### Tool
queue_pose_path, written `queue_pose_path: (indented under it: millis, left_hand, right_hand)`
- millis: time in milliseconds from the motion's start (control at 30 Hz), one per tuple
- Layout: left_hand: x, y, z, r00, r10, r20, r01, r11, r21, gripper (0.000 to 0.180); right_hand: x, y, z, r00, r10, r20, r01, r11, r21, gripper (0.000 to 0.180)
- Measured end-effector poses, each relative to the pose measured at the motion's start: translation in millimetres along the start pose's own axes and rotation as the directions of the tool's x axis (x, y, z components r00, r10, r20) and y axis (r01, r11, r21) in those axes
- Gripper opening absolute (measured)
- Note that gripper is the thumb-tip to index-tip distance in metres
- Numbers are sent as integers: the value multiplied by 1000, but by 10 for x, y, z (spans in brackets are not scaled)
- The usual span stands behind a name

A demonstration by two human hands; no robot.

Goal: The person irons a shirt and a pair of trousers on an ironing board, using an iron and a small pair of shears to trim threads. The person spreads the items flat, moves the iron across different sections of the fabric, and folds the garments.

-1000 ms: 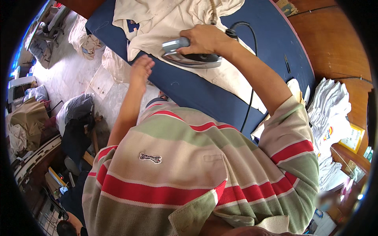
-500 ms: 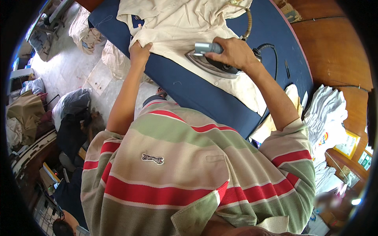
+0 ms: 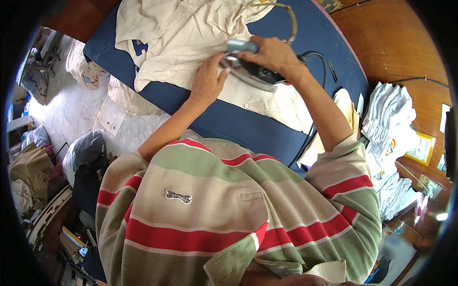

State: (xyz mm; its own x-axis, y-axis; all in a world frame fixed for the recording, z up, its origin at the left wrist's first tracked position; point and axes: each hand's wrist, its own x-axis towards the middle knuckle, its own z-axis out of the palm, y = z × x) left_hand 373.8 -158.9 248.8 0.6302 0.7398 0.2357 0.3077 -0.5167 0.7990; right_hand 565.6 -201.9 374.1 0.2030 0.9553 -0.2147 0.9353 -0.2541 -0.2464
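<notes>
A cream button-up shirt (image 3: 171,52) lies wrinkled across the navy-covered ironing table (image 3: 260,121), its buttons and a dark label at the collar showing. My right hand (image 3: 276,56) is wrapped round the handle of a clothes iron (image 3: 262,74), which rests on the shirt near its front edge and is slightly blurred. Just left of the iron's tip, my left hand (image 3: 206,82) lies on the cloth with fingers stretched out and thumb apart. A tan hose (image 3: 292,24) and a black cord run from the iron's rear.
A small dark tool (image 3: 333,70) lies at the table's right side. Beyond that edge hangs a stack of white garments (image 3: 389,114) against wooden panelling. Cream cloth (image 3: 129,97) droops off the left edge. Bags and fabric (image 3: 31,167) crowd the floor at left.
My left hand has let go of the shirt's left edge and moved right, beside the iron. The iron and right hand have shifted slightly against the shirt; the whole view has moved too.
</notes>
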Motion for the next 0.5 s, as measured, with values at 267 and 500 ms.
queue_pose_path:
  millis: [267,500]
  left_hand:
    - [-63,-128,76,968,45,248,-190,778,599,56]
    - [-78,-147,79,968,46,246,-196,752,629,57]
  right_hand:
    - [78,640,-6,958,182,-220,-186,982,2,63]
    - [178,724,-50,961,175,-216,-177,984,13,68]
